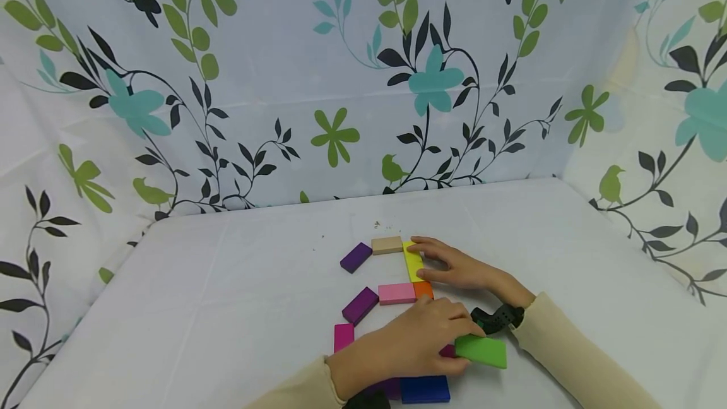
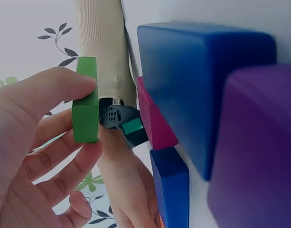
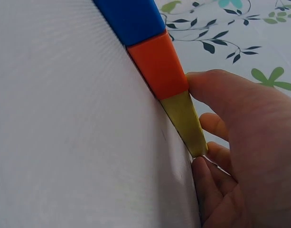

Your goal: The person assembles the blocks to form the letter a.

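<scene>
My left hand (image 1: 406, 343) pinches a green block (image 1: 481, 351) between thumb and fingers. In the left wrist view the green block (image 2: 86, 111) is held off the table. My right hand (image 1: 462, 268) grips a standing yellow block (image 1: 413, 262), its thumb near the joint with an orange block (image 1: 423, 290). A blue block (image 3: 136, 21) adjoins the orange one; my left hand hides it in the head view. Beyond it lies a magenta block (image 2: 154, 116), close to a larger blue block (image 1: 425, 390). A purple block (image 2: 259, 147) sits beside that, partly hidden by my left wrist in the head view.
A tan block (image 1: 387, 245) meets the yellow one, with a purple block (image 1: 356, 257) angled off it. A pink block (image 1: 396, 294), another purple block (image 1: 360, 305) and a pink-red block (image 1: 343, 335) lie nearer. Patterned cloth (image 1: 272, 81) surrounds the white table (image 1: 170, 308).
</scene>
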A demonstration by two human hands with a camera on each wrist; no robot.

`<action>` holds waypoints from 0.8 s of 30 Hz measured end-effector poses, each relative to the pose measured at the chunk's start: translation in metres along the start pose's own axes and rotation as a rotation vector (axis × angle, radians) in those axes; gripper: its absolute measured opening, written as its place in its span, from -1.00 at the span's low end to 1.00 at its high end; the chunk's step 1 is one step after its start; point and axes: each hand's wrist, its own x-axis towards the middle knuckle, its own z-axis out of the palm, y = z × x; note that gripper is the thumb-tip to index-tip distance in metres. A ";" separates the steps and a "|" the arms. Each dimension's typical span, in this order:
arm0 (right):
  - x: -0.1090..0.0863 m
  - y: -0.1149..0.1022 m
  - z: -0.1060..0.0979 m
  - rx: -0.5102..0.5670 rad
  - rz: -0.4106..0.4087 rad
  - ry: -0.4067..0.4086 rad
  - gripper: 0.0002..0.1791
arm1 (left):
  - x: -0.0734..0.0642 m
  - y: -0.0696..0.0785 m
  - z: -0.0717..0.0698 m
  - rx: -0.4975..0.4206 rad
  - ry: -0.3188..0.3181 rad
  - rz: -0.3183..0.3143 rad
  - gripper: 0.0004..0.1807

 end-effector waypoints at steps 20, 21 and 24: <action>0.000 0.001 0.003 -0.009 0.016 0.014 -0.41 | 0.010 0.010 0.017 0.023 -0.145 -0.012 -0.59; 0.000 0.001 0.004 -0.007 0.016 0.013 -0.41 | 0.011 0.010 0.018 0.024 -0.151 -0.015 -0.59; 0.000 0.001 0.004 -0.011 0.015 0.015 -0.41 | 0.011 0.009 0.021 0.037 -0.167 -0.020 -0.58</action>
